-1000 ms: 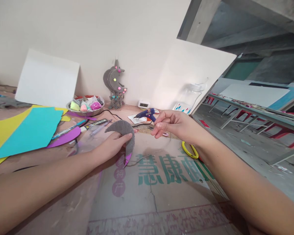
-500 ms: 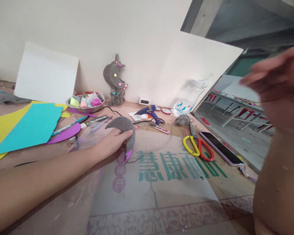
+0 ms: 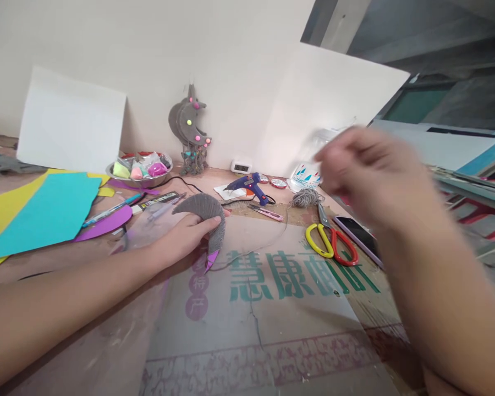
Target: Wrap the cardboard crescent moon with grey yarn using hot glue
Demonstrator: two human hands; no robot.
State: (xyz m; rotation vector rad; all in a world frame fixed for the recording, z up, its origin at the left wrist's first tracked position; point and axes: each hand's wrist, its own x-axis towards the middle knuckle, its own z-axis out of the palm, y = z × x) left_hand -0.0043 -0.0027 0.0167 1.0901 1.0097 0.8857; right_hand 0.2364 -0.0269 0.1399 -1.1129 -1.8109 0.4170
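My left hand (image 3: 187,234) is closed around a crescent moon shape (image 3: 208,206) wrapped in grey yarn, just above the table. Its lower tip shows bare purple. From that tip a loose yarn strand (image 3: 256,252) runs over the table to a ball of grey yarn (image 3: 307,198). My right hand (image 3: 369,173) is raised at the right, blurred by motion, with its fingers curled together. Whether anything is between those fingers cannot be made out. Scissors (image 3: 332,245) with one yellow and one red handle lie below it, apart from the hand.
A glue gun (image 3: 247,184), a pink cutter (image 3: 266,213) and a small clock (image 3: 241,166) lie toward the back. Behind my right arm is a phone (image 3: 357,235), partly covered. Coloured sheets (image 3: 45,214) and a bowl (image 3: 159,179) of clay packs are at left. A finished moon ornament (image 3: 190,124) hangs behind.
My right hand has swung from the far right edge inward to the left, now in front of the bottle. My left hand keeps its hold on the crescent. The view has shifted slightly.
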